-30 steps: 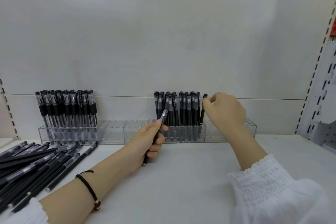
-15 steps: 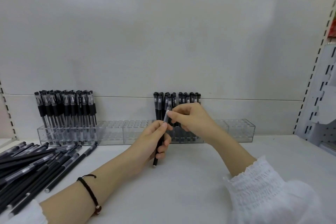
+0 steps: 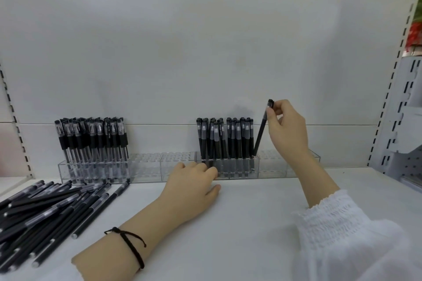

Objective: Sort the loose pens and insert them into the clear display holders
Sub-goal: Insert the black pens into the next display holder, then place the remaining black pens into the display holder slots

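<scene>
Black pen point(image 3: 261, 133) is tilted, lower end at the top grid of the clear display holder point(image 3: 275, 163), just right of the block of standing black pens point(image 3: 225, 141), cap end leaning up and to the right. Right hand point(image 3: 286, 129) pinches it near the cap end with thumb and fingertips, other fingers curled in. Judged reason: a high grip lets the low end be steered into the next free hole. Pen not yet seated or upright. Left hand point(image 3: 194, 187) lies on the white shelf point(image 3: 251, 223), fingers loosely curled, holding nothing, knuckles at the holder's front wall. It probably braces the holder, but contact is not certain. A second group, clear-barrel pens with black grips point(image 3: 91, 141), fills the holder's left end. Grid cells between the two groups and at the far right are empty. Loose pens point(image 3: 45, 207) lie in a heap on the shelf at left, well apart from the right hand and close to the left arm, likely the supply. Black cord bracelet point(image 3: 130, 244) on left wrist, white smocked sleeve point(image 3: 342, 223) on right arm. Small pale print shows on some barrels, too small to read. No brand or label legible anywhere.
</scene>
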